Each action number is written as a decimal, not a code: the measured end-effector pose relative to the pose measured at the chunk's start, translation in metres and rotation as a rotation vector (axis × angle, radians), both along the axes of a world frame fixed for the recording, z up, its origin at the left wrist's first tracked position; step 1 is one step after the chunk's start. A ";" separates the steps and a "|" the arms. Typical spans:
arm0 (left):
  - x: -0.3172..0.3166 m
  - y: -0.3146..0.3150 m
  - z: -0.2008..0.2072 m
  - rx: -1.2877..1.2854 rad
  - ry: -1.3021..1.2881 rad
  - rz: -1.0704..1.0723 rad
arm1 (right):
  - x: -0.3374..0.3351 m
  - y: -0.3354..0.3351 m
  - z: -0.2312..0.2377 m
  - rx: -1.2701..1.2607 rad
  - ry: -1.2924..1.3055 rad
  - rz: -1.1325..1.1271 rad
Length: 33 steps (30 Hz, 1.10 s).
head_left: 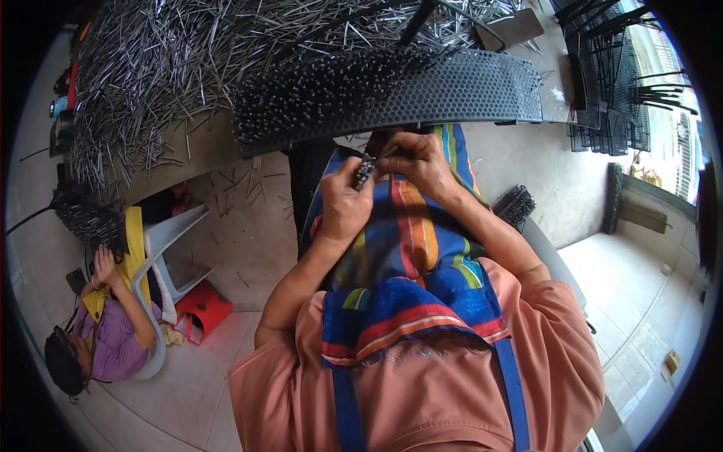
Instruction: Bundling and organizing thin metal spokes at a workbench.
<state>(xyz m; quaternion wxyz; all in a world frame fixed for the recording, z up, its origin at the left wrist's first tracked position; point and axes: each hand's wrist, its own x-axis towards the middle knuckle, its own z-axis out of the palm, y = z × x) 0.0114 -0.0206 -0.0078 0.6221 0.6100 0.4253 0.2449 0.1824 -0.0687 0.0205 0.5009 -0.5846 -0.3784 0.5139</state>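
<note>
In front of my lap, my left hand is closed round a bundle of thin dark metal rods, their shiny ends showing by the thumb. My right hand meets the bundle from the other side, thumb and forefinger pinched together. A thin piece seems to stick out of that pinch, too small to make out for sure. Just beyond both hands stands a long curved black perforated panel. Rods with shiny ends fill the holes of its left part; bare holes show on the right.
A big heap of loose metal rods covers the bench behind and left of the panel. More rods lie on the floor. At left a person sits on a grey chair near a red bag. Black racks stand at right.
</note>
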 end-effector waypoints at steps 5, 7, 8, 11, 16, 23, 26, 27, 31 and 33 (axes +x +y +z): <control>0.004 0.020 0.025 -0.072 -0.023 -0.073 | -0.004 0.000 -0.002 0.019 0.127 -0.050; 0.001 0.018 0.024 0.399 0.137 -0.118 | -0.006 0.000 -0.003 -0.038 0.095 -0.086; 0.001 0.017 0.024 0.479 0.124 -0.089 | -0.008 -0.001 -0.006 -0.037 0.096 -0.087; -0.001 0.016 0.031 0.246 0.130 -0.089 | -0.014 -0.006 -0.019 0.040 0.152 -0.109; 0.003 0.008 0.018 0.050 0.065 -0.039 | -0.013 -0.002 -0.008 -0.192 0.044 -0.133; -0.019 0.029 -0.027 0.237 0.257 0.112 | -0.021 -0.015 -0.011 -0.097 -0.156 -0.006; -0.038 0.050 0.013 0.198 0.233 0.060 | -0.014 -0.017 -0.014 -0.107 0.104 -0.185; -0.040 0.052 0.019 -0.064 0.033 0.078 | -0.009 -0.017 -0.018 -0.073 0.146 -0.256; -0.029 0.022 0.022 -0.786 -0.348 0.192 | 0.008 0.002 0.001 0.167 -0.085 -0.515; -0.017 0.001 0.016 -0.878 -0.324 0.201 | 0.019 0.012 0.005 0.195 -0.106 -0.489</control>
